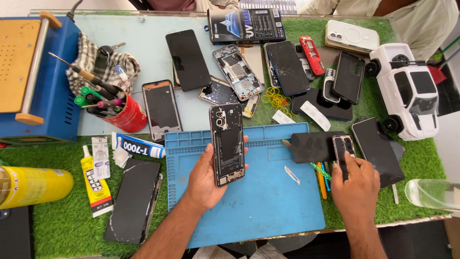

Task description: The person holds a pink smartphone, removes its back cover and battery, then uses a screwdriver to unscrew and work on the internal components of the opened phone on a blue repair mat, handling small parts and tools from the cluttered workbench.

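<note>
Left hand (pixel 207 177) wrapped round an opened phone (pixel 228 144), fingers clamped on its edges, bared insides turned up toward the eye, lifted above the blue mat (pixel 258 201). Right hand (pixel 355 184) down at the mat's right edge, fingertips (pixel 346 160) pinched on a small dark phone (pixel 343 147) lying half on a black slab (pixel 314 146), seemingly to steady or lift it. Blade (pixel 291 174) just left of those fingers; tweezers beneath them.

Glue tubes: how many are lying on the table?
2, both left of the blue mat: a yellow glue tube on the grass and a white-blue glue tube above it. Others may be hidden.
</note>
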Tool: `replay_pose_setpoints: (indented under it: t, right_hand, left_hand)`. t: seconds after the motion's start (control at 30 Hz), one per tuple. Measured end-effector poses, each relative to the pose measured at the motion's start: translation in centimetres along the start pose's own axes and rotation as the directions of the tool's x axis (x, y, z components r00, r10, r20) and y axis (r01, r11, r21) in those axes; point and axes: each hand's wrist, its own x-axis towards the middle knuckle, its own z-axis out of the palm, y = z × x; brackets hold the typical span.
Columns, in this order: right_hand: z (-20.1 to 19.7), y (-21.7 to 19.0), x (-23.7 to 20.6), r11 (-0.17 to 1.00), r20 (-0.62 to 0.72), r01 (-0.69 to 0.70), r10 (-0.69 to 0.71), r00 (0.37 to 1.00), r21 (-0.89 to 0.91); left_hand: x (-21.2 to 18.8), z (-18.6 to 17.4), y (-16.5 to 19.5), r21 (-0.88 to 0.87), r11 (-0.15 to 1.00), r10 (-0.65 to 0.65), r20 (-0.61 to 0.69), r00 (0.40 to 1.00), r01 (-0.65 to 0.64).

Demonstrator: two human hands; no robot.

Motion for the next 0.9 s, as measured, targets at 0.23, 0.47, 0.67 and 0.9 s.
replay_pose_setpoints:
  t: [0.23, 0.47, 0.67, 0.9]
  right_hand:
    - [-2.5, -12.5, 0.8, 0.557, 0.236, -0.038, -0.288, 0.928, 0.83]
    - [-2.1, -21.3, 3.3, 0.34, 0.094, 0.074, -0.451, 0.888, 0.938]
    - [-1.5, -21.5, 3.3, 0.344, 0.096, 0.065, -0.432, 0.897, 0.937]
    - [-0.6, -21.3, 2.6, 0.259, 0.125, -0.034, -0.347, 0.929, 0.965]
  left_hand:
    - [-0.1, 0.0, -0.2, 0.173, 0.966, 0.202, -0.031, 0.979, -0.194]
    - [-0.4, -0.5, -0.4, 0.155, 0.962, 0.228, -0.014, 0.974, -0.223]
    - [-0.5, -0.9, -0.5, 0.189, 0.956, 0.229, -0.01, 0.973, -0.223]
    - [-0.5, -1.4, -0.7, 0.231, 0.945, 0.238, 0.006, 0.971, -0.232]
